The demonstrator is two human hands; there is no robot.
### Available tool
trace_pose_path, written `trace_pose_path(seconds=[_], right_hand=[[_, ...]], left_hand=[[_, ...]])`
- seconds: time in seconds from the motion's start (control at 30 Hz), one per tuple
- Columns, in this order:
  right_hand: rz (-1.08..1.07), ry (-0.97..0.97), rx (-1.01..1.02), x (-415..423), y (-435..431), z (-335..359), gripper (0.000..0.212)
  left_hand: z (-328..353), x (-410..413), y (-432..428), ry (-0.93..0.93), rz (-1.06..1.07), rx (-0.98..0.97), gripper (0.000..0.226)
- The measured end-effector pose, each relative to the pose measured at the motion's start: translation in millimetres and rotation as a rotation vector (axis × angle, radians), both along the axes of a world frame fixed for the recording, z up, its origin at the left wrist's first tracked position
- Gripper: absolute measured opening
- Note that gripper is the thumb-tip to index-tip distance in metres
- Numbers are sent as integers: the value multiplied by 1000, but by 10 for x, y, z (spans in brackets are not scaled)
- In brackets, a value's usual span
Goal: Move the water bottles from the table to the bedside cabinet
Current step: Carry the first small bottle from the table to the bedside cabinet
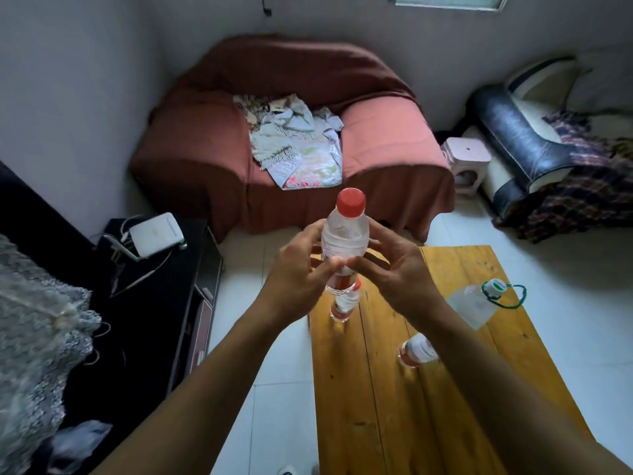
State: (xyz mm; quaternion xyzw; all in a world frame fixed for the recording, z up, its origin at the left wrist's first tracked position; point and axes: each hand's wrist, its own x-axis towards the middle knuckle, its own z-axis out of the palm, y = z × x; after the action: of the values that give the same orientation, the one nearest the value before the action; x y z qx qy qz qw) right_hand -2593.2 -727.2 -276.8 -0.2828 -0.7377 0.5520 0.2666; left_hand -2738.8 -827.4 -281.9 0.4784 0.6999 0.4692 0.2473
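I hold a clear water bottle with a red cap upright in the air, above the far left corner of the wooden table. My left hand grips its lower body from the left, and my right hand grips it from the right. A second red-labelled bottle stands on the table just below the held one. My right forearm partly hides a third bottle standing mid-table. The black bedside cabinet is to the left.
A large jug with a green cap and handle lies on the table's right side. A white router and cables sit on the cabinet. Beyond are a red-covered armchair, a pink stool and a dark sofa. White floor tiles separate table and cabinet.
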Motion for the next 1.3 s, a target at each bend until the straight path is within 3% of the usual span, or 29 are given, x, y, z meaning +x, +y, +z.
trace_pose_path(seconds=[0.17,0.3,0.43,0.9,1.3], right_hand=[[25,69,3,-66,-19,361,71],[44,122,-12,-23,-9,523,61],[56,172,-28,78,77,627,66],[401,186,53,628,511,1089,59],[735,282,76,547,-594,1442,53]], left_hand=[[386,-64,-49,-8,-3,24,55],[643,15,-74,0,16,39,52],[844,192,-78,1,52,65,53],[1337,1232,-84,0,357,92,48],[1649,1700,-1427,61,713,146,54]])
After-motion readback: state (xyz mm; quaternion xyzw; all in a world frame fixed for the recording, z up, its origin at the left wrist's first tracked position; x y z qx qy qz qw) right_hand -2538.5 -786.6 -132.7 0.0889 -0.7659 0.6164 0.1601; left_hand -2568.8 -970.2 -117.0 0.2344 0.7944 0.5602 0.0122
